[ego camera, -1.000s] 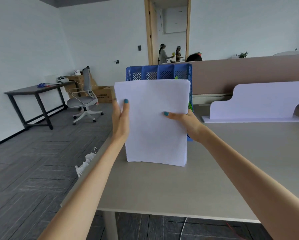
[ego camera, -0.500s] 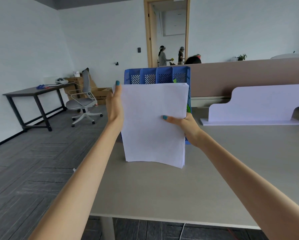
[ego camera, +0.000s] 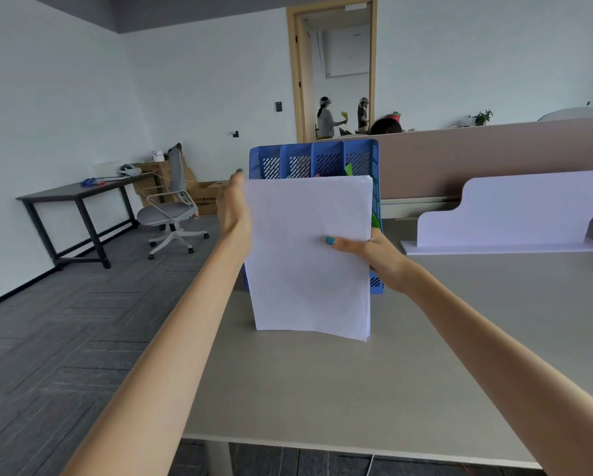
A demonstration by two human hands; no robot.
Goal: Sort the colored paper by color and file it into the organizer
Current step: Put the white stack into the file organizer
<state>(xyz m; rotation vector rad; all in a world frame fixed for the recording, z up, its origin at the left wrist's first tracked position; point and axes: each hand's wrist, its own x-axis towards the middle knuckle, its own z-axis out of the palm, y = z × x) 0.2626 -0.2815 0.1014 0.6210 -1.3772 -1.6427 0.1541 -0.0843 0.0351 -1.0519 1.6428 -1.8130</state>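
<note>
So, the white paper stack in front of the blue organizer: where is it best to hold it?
Grip the white paper stack at its long side edges, coming in from both sides, as the left hand and right hand do. It stands upright and looks floppy.

Bright, even indoor daylight, soft faint shadows, no glare, wide-angle bowing at edges, distant doorway figures slightly soft

A white paper stack (ego camera: 308,255) stands upright mid-frame, hiding most of the blue four-slot organizer (ego camera: 314,159) behind it.
</note>
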